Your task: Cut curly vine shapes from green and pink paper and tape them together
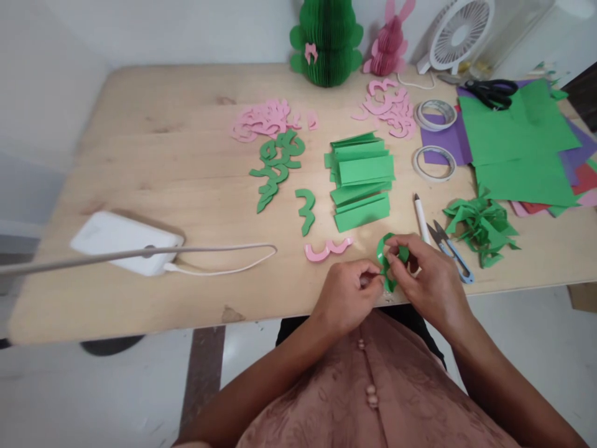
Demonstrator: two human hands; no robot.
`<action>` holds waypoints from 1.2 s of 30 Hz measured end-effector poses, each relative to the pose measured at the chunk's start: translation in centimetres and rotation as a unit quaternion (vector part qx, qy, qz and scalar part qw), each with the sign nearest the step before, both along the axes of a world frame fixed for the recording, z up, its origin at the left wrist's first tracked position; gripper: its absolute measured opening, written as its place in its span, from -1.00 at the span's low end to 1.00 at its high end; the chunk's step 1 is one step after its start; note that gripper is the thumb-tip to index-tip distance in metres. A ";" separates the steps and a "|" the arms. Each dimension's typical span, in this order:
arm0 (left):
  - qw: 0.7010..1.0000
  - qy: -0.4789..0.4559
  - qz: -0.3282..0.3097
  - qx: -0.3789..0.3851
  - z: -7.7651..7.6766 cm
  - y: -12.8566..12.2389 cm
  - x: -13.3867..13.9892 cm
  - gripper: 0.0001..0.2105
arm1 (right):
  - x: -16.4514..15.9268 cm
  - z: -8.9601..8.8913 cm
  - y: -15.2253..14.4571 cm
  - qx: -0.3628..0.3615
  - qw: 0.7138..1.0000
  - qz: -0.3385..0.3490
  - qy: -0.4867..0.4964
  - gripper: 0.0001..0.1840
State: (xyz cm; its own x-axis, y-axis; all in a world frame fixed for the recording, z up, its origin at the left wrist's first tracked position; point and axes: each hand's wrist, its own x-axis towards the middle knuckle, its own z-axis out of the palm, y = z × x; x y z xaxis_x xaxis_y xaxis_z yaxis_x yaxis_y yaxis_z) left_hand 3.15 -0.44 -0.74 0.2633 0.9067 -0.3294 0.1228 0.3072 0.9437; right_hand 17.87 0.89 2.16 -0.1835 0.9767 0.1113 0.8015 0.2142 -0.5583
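Near the table's front edge my two hands meet at a curved green paper piece point(381, 252), which has a small white patch on it. My right hand point(426, 280) pinches its upper part between thumb and fingers. My left hand point(347, 292) is closed in a pinch at its lower left side; whether it grips the paper or something tiny cannot be made out. Just left lies a wavy pink paper strip point(319, 254), with a green wavy cutout point(306, 210) above it. Folded green paper strips point(366, 171) sit beyond my hands.
Blue-handled snips point(454, 255), a white pen point(421, 218) and green scraps point(482, 227) lie right. Tape rolls point(435, 163), green sheets point(520, 143) and black-handled pliers point(494, 93) are farther back. Pink cutouts point(263, 118), a green honeycomb figure point(329, 43), a fan point(459, 34) and a power bank point(125, 239) stand around.
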 end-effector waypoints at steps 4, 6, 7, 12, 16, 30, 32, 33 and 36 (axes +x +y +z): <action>0.999 -0.025 0.012 -0.029 -0.4 0.2 -0.1 -0.87 | 0.2 0.1 -0.4 -0.003 1.000 0.009 0.012 -0.69; 0.998 -0.036 0.020 -0.040 -0.5 0.3 0.0 -0.88 | 0.3 -0.1 -0.7 -0.005 1.000 0.003 0.013 -0.57; 0.998 -0.043 0.024 -0.046 -0.5 0.3 0.0 -0.88 | 0.3 -0.2 -0.8 -0.005 1.000 -0.004 0.016 -0.51; 0.994 -0.082 0.034 -0.070 -0.5 0.2 0.3 -0.88 | 0.3 -0.8 -1.5 -0.006 0.998 -0.031 0.056 -0.26; 0.989 -0.113 0.043 -0.081 -0.4 0.2 0.3 -0.90 | 0.1 -1.0 -1.7 -0.024 0.996 -0.046 0.066 -0.23; 0.977 -0.151 0.077 -0.128 0.2 0.5 -0.4 -0.89 | 0.2 -1.0 -1.8 -0.171 0.958 -0.079 0.216 -0.38; 0.977 -0.150 0.076 -0.131 0.2 0.6 -0.4 -0.90 | 0.3 -1.1 -1.8 -0.173 0.957 -0.079 0.218 -0.36; 0.977 -0.149 0.076 -0.133 0.2 0.6 -0.4 -0.91 | 0.3 -1.1 -1.8 -0.172 0.958 -0.077 0.217 -0.35; 0.977 -0.150 0.074 -0.136 0.2 0.6 -0.4 -0.91 | 0.3 -1.2 -2.0 -0.175 0.958 -0.066 0.215 -0.32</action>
